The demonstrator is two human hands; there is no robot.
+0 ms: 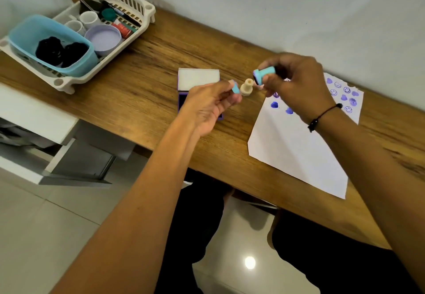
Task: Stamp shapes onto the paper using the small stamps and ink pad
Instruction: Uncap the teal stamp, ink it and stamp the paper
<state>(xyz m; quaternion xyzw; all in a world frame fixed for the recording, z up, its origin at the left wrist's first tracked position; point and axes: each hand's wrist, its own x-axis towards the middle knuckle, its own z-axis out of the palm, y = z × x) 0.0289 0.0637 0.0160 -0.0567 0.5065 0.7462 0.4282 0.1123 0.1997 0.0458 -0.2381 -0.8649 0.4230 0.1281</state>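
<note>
Two hands above the desk (142, 63): right hand (296, 84) gripping a blue stamp (264, 74), left hand (207, 107) pinching perhaps its cap (235, 88).

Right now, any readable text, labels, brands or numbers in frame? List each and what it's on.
No readable text in this frame.
Paper: only stamped purple hearts and smiley faces, no words or numbers.
Red item in the white basket: may carry print, too small and blurred to read.
Ink pad and its open lid: no label visible.
Blue stamp in the right hand, blue piece in the left hand: no markings legible.
</note>
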